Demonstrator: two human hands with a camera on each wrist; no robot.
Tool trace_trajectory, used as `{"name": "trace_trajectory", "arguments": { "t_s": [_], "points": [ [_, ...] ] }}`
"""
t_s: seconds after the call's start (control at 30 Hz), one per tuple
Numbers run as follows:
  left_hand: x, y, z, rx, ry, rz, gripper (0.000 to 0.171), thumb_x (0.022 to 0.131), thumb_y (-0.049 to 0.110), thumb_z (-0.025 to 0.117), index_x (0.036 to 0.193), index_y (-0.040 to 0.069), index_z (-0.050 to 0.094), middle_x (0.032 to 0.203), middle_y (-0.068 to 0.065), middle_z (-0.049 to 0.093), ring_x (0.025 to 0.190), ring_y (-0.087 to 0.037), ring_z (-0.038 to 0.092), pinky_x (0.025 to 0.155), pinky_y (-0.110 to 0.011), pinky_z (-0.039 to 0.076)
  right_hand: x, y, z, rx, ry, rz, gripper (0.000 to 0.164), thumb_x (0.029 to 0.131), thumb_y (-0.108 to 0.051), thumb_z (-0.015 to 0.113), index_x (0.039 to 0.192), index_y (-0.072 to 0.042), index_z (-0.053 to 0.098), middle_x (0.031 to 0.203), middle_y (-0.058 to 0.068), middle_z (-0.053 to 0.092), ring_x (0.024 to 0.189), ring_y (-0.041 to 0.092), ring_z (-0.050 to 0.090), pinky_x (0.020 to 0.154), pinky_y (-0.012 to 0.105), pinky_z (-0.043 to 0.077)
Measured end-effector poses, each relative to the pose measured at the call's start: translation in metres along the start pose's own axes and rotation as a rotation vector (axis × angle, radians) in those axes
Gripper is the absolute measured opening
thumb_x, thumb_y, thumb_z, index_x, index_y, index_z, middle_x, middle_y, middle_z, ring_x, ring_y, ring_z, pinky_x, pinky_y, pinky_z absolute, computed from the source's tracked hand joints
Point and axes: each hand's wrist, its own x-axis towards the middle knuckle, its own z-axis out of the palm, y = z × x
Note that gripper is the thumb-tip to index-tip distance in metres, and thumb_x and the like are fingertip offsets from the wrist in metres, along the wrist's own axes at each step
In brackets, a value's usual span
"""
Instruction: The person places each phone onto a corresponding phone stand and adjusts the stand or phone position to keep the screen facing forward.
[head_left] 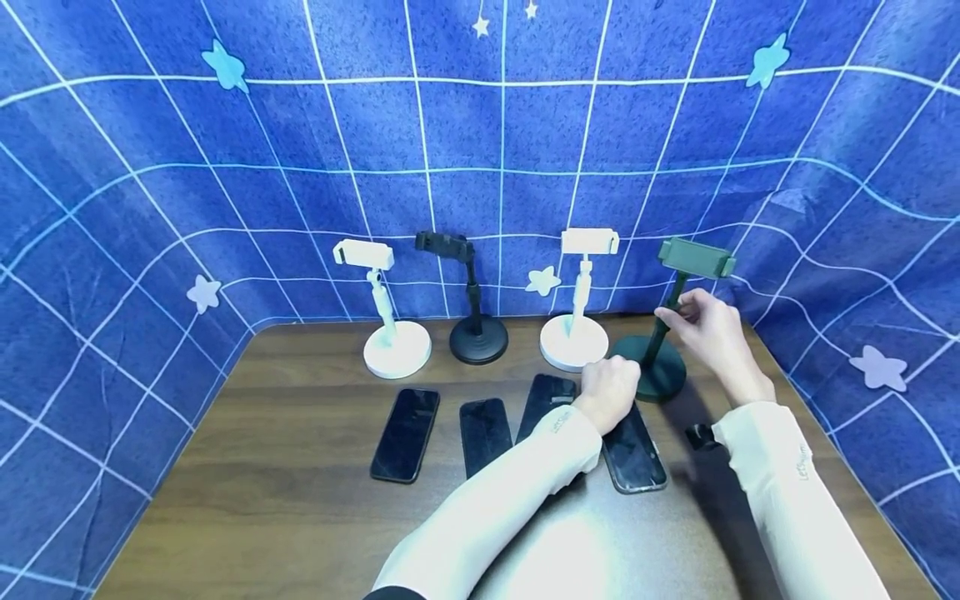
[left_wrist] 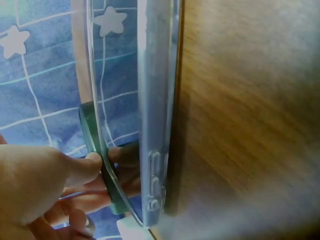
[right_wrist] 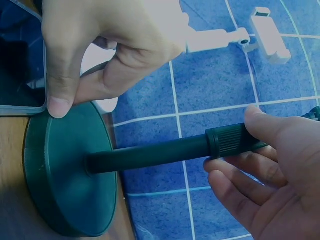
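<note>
A dark green phone stand (head_left: 663, 377) stands at the table's right rear, with a round base, a post and a clamp on top. My left hand (head_left: 611, 392) pinches the rim of its base between thumb and fingers, as the left wrist view also shows. Higher up, my right hand (head_left: 708, 333) grips the ribbed part of the post (right_wrist: 227, 143) with thumb and fingertips. Close in front of the base lies a dark phone (head_left: 636, 457) in a clear case (left_wrist: 155, 100), partly hidden by the left hand in the head view.
Left of the green stand are a white stand (head_left: 573, 343), a black stand (head_left: 478, 340) and another white stand (head_left: 397, 350). In front lie more dark phones (head_left: 405, 435), (head_left: 483, 429) and a phone (head_left: 543, 398) partly under the left sleeve. A blue curtain (head_left: 465, 125) hangs behind.
</note>
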Motion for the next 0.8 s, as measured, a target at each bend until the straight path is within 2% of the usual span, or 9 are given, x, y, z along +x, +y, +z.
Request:
{"name": "trace_trajectory", "arguments": {
  "t_s": [0.23,0.37,0.43,0.5,0.67,0.8],
  "points": [
    [-0.008,-0.004,-0.003,0.007,-0.032,0.016,0.015,0.1,0.024,0.065,0.094,0.029,0.078,0.09,0.008,0.074,0.077,-0.011,0.071,0.056,-0.031,0.054,-0.004,-0.006,0.0,-0.005,-0.036,0.015,0.032,0.095,-0.025,0.076,0.101,0.005,0.064,0.092,0.025,0.076,0.083,0.041,0.075,0.069,0.024,0.05],
    [-0.01,-0.007,-0.005,0.02,-0.023,0.01,0.017,0.099,0.025,0.065,0.092,0.03,0.079,0.087,0.008,0.075,0.073,-0.01,0.071,0.056,-0.031,0.054,-0.005,-0.011,0.0,-0.003,-0.039,0.013,0.033,0.095,-0.024,0.076,0.102,0.006,0.064,0.092,0.025,0.076,0.083,0.042,0.074,0.073,0.043,0.056],
    [-0.013,-0.008,-0.005,0.028,-0.028,0.014,0.018,0.1,0.025,0.065,0.091,0.03,0.08,0.086,0.009,0.075,0.072,-0.01,0.071,0.056,-0.031,0.054,-0.007,-0.012,0.001,-0.001,-0.041,0.012,0.033,0.094,-0.023,0.076,0.102,0.006,0.064,0.092,0.025,0.076,0.082,0.042,0.074,0.074,0.048,0.056],
    [-0.015,-0.009,-0.005,0.025,-0.033,0.019,0.018,0.1,0.026,0.065,0.092,0.03,0.08,0.086,0.009,0.076,0.073,-0.01,0.071,0.056,-0.03,0.054,-0.008,-0.013,0.001,-0.003,-0.041,0.009,0.033,0.094,-0.023,0.077,0.102,0.006,0.064,0.091,0.025,0.076,0.082,0.042,0.074,0.073,0.046,0.056],
    [-0.022,-0.011,-0.007,0.009,-0.033,0.02,0.016,0.099,0.027,0.066,0.091,0.029,0.08,0.089,0.009,0.075,0.076,-0.01,0.072,0.056,-0.031,0.053,-0.012,-0.015,0.003,0.004,-0.036,-0.003,0.031,0.093,-0.023,0.077,0.1,0.005,0.066,0.089,0.024,0.076,0.08,0.04,0.075,0.069,0.03,0.053],
    [-0.027,-0.011,-0.009,0.005,-0.023,0.03,0.014,0.098,0.032,0.068,0.09,0.029,0.079,0.089,0.009,0.074,0.076,-0.011,0.072,0.054,-0.031,0.053,-0.015,-0.018,0.003,0.003,-0.035,-0.012,0.029,0.093,-0.02,0.077,0.099,0.005,0.066,0.087,0.023,0.076,0.079,0.04,0.075,0.073,0.036,0.052]
  ]
}}
